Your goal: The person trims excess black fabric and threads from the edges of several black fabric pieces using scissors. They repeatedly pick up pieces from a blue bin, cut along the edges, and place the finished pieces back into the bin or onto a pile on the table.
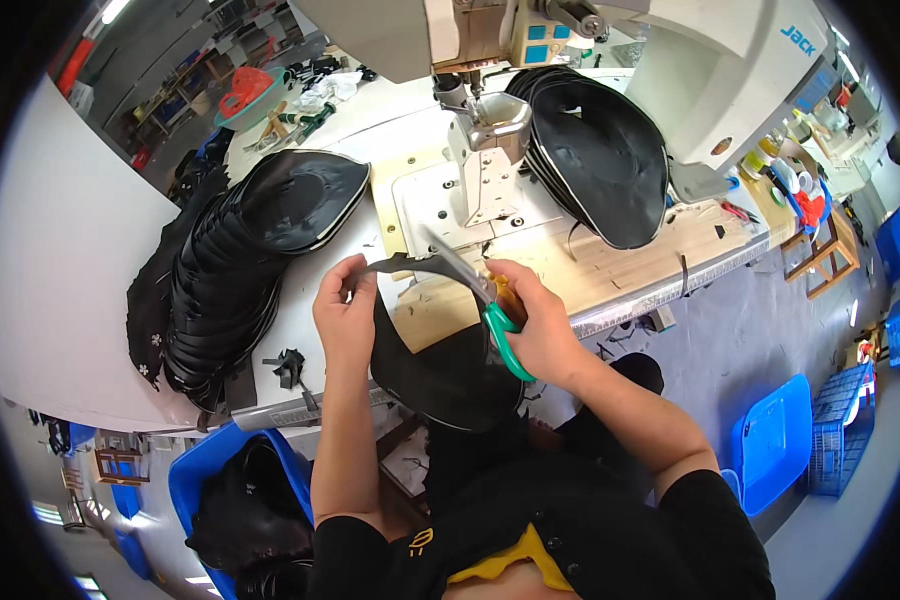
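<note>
My right hand [542, 318] grips a pair of scissors [510, 345] with green and orange handles. The blades lie apart and point up and left, by the base of the sewing machine [490, 150]. Between finger and thumb, my left hand [347, 305] pinches the end of a black leather-like piece [450, 383]. A narrow band of this piece stretches from my left fingers to the scissors. Its wider part hangs curved over the table edge above my lap. Whether the blades touch the band I cannot tell.
A long overlapping stack of black pieces [230, 270] leans at the left, and another stack [600, 150] sits right of the machine post. Black scraps [288, 368] lie near the table's edge. Below left stands a blue bin [192, 490] with black pieces; a blue tub [775, 440] is at right.
</note>
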A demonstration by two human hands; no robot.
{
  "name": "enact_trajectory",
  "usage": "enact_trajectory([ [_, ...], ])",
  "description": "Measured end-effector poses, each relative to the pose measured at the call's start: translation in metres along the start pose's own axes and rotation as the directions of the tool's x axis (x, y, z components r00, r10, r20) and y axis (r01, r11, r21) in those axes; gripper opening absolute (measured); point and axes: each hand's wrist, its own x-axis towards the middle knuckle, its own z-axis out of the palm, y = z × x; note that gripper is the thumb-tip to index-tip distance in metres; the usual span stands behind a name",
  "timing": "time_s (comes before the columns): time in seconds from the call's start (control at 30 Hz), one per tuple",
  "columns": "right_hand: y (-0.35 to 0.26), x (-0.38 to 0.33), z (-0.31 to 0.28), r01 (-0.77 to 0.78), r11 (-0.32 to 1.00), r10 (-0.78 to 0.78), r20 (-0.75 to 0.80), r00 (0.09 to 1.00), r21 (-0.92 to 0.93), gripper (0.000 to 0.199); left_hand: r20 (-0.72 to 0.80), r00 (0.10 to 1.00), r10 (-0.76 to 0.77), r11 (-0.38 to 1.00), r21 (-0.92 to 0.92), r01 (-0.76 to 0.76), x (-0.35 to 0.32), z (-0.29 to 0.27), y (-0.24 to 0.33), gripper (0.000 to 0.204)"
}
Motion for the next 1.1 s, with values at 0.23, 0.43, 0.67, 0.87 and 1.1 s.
enact_trajectory([
  [0.23, 0.012, 0.002, -0.015, -0.121, 0.906, 0.206, -0.171, 0.964, 0.405, 0.053, 0.046, 0.909, 0.415, 0.826, 0.4, -0.398, -0.077, 0.009, 0.04, 0.049],
  [0.43, -0.005, -0.017, -0.017, -0.214, 0.624, 0.311, 0.012, 0.95, 0.751, 0.049, 0.049, 0.981, 0.188, 0.924, 0.33, -0.194, -0.117, 0.001, 0.018, 0.058],
  [0.67, 0.0, -0.037, -0.006, -0.195, 0.677, 0.301, -0.025, 0.953, 0.71, 0.055, -0.013, 0.984, 0.18, 0.976, 0.129, -0.177, -0.166, 0.013, 0.006, 0.061],
  [0.87, -0.002, -0.039, 0.007, -0.102, 0.897, 0.133, -0.043, 0.99, 0.431, 0.064, -0.33, 0.936, -0.124, 0.925, -0.379, -0.012, -0.16, 0.003, 0.0, 0.066],
  [1.1, -0.009, -0.033, 0.033, 0.061, 0.996, -0.057, -0.063, 0.996, 0.059, 0.061, 0.075, 0.819, -0.569, 0.468, -0.789, 0.398, -0.157, -0.008, 0.005, 0.041],
])
